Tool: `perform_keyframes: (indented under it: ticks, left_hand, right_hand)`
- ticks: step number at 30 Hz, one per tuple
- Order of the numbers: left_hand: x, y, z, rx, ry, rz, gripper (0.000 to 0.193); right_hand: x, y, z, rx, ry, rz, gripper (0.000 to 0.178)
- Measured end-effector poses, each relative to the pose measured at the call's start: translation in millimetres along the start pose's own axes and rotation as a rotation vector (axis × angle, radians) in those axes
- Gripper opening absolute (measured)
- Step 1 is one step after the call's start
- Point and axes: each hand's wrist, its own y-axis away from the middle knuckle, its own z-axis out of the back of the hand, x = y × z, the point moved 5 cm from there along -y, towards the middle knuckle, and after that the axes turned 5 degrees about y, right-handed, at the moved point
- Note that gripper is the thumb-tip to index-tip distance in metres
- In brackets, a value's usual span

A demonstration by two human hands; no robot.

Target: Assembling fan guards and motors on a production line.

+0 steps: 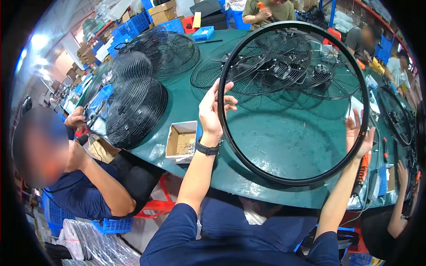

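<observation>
A large black ring (290, 181), round like a fan's rim, is held up over the green table in front of me. At its left side my left hand (214, 108) grips it, fingers curled about the rim. My right hand (360, 135) supports the right side against the palm, its fingers stretched upward. Through and behind the ring, several black wire fan guards (248, 73) lie overlapping on the table. Left of the ring, beside my left wrist, stands an open cardboard box (176, 141) with small metal parts inside.
Stacked black wire guards (137, 113) stand at the left, by a seated person (88, 186). An orange power screwdriver (364, 168) is near my right forearm. The green tabletop (248, 128) spreads ahead. Blue crates (166, 26) and other people are at the back.
</observation>
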Motion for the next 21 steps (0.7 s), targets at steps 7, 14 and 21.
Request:
perform_keyframes:
  ticks: [7, 14, 21]
  left_hand:
    - [10.0, -1.4, -0.8, 0.036, 0.033, -0.014, 0.045]
    - [9.1, 0.7, 2.5, -0.021, -0.058, -0.032, 0.046]
    - [6.8, 2.6, 2.0, -0.041, -0.061, -0.093, 0.047]
  right_hand:
    - [23.4, 11.5, 36.0, -0.255, 0.113, 0.125, 0.044]
    - [17.6, 15.8, 42.0, -0.337, 0.219, 0.241, 0.037]
    - [15.9, 15.2, 34.1, -0.296, 0.261, 0.218, 0.037]
